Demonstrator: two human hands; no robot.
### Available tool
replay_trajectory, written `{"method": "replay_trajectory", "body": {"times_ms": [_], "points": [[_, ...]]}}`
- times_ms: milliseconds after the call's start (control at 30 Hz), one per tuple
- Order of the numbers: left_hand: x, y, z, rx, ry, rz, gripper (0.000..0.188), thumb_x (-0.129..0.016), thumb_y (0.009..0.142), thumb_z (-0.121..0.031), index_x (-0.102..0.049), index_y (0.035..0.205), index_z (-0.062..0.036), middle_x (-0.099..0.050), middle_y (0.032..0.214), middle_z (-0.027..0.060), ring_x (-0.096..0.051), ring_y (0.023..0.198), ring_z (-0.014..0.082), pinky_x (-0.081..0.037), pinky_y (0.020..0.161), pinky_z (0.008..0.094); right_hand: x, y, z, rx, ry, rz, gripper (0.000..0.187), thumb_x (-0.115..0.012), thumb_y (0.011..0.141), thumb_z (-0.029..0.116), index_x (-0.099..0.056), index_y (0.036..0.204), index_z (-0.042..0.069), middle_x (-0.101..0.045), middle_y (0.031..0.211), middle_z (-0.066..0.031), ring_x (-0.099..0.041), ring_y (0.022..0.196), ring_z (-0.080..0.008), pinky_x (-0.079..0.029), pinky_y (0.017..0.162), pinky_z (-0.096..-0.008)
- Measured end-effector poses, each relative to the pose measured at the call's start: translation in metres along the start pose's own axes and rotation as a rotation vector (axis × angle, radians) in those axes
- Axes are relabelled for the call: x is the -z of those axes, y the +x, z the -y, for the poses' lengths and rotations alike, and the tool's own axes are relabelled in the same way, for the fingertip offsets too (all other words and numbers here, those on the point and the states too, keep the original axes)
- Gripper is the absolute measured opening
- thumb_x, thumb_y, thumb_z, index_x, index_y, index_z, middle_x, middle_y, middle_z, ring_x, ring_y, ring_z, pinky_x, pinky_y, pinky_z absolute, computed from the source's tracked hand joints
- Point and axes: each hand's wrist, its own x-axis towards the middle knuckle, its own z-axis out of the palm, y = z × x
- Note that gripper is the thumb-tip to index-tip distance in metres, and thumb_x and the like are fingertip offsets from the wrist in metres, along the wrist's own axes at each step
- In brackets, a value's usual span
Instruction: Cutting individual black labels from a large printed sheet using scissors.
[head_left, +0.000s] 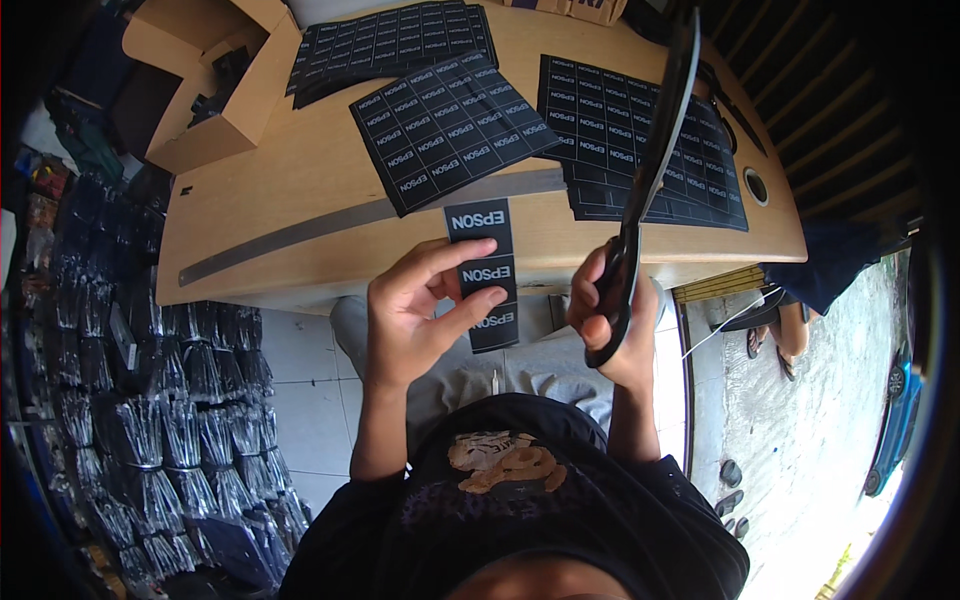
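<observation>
My left hand [412, 305] pinches a narrow black strip [488, 268] of three joined labels with light lettering, held upright just off the table's near edge. Fingers lie across its face and the thumb presses lower down. In my right hand [640, 325] is a large pair of scissors [655, 165] with black handles, its long blades pointing up and away over the table. The blades are apart from the strip. Beyond the strip, a black label sheet [455, 125] printed in a grid lies at an angle on the wooden table [250, 205].
More label sheets lie in a stack [395, 45] at the back and another stack [595, 120] on the right. A grey metal ruler [300, 238] lies along the front. An open cardboard box [190, 145] stands back left. Plastic-wrapped bundles [180, 430] fill the left floor. Another person's feet [785, 345] show at right.
</observation>
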Motion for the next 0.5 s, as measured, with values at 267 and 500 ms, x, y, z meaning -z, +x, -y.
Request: {"method": "replay_trajectory", "body": {"times_ms": [267, 500], "points": [[0.045, -0.013, -0.003, 0.071, -0.061, 0.020, 0.049, -0.072, 0.068, 0.008, -0.057, 0.114, 0.0027, -0.065, 0.091, 0.0096, -0.062, 0.065, 0.0065, -0.050, 0.057, 0.0177, 0.059, -0.034, 0.023, -0.447, -0.462, 0.520, 0.084, -0.071, 0.055, 0.072, -0.048, 0.092, 0.000, -0.047, 0.070, -0.0029, -0.048, 0.060, -0.0123, -0.039, 0.056, -0.0262], [0.069, -0.017, -0.007, 0.161, -0.039, 0.211, 0.051, -0.074, 0.068, 0.002, -0.058, 0.117, -0.0019, -0.067, 0.080, 0.0088, -0.062, 0.060, 0.0071, -0.048, 0.054, 0.0179, 0.081, -0.032, 0.030, -0.488, -0.484, 1.036, 0.076, -0.076, 0.062, 0.054, -0.052, 0.102, -0.007, -0.057, 0.078, -0.0144, -0.060, 0.067, -0.0240, -0.047, 0.062, -0.0329]]}}
